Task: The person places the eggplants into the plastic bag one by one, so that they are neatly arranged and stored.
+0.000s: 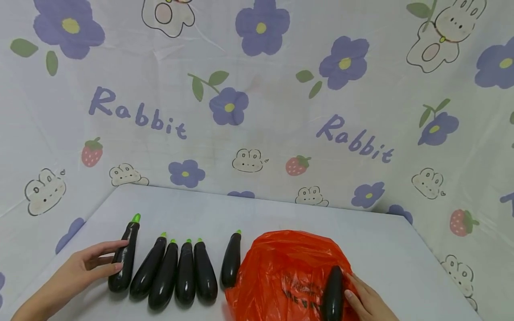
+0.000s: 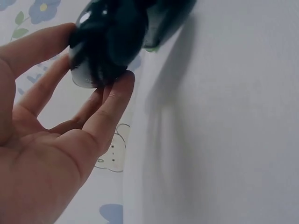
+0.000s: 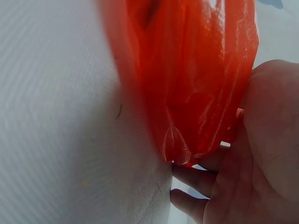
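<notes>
My left hand (image 1: 86,263) holds the leftmost eggplant (image 1: 127,256) between thumb and fingers; the left wrist view shows the glossy dark end of that eggplant (image 2: 105,44) between the fingertips. Several more black eggplants (image 1: 185,274) with green stems lie in a row to its right. A crumpled red plastic bag (image 1: 277,267) sits right of the row. Another eggplant (image 1: 333,294) lies against the bag's front, its lower end cut off by the frame. At the bag's right edge, my right hand (image 1: 367,298) holds the red plastic, thumb close beside that eggplant.
Everything lies on a white table (image 1: 381,249). Behind it hangs a pale cloth (image 1: 257,133) printed with flowers, rabbits and strawberries. One eggplant (image 1: 231,261) stands apart from the row, touching or nearly touching the bag's left edge.
</notes>
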`<state>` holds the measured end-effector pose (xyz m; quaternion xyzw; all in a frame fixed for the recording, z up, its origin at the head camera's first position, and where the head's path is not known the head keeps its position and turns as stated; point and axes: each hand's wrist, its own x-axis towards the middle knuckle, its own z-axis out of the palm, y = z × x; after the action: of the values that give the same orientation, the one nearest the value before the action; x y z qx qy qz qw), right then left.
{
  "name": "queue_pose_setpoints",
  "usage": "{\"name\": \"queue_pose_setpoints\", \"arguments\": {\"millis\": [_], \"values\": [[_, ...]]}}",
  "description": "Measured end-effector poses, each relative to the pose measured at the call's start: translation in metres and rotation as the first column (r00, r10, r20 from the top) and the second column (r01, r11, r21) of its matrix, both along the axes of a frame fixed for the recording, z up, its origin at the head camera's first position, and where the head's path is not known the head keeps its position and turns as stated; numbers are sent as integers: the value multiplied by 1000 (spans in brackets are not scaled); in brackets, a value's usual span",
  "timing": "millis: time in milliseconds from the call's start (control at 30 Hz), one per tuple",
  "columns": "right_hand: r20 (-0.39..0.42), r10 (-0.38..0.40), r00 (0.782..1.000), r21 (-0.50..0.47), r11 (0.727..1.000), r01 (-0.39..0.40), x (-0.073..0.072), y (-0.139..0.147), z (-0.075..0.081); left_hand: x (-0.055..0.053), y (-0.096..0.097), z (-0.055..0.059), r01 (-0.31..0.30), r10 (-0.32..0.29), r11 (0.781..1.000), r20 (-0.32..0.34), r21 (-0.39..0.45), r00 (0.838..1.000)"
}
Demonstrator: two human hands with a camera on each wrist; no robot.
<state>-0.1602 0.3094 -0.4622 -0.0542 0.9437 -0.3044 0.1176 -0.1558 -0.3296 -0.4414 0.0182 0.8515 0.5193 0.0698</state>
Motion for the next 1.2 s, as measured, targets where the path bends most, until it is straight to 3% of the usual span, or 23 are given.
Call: {"name": "queue_pose_setpoints", "arguments": {"millis": [233,533,1200], "values": [[-16,12,1000,29,1000,-12,-1,0,0,6,7,9,-19,20,1000,-51,16,999],[-17,4,1000,42,999,-3,-2,0,0,10,16,17,-4,7,999,-49,47,999],[-23,0,1000,63,998,1,-2,2,-1,9,19,15,16,-14,996,-28,89,1000]]}}
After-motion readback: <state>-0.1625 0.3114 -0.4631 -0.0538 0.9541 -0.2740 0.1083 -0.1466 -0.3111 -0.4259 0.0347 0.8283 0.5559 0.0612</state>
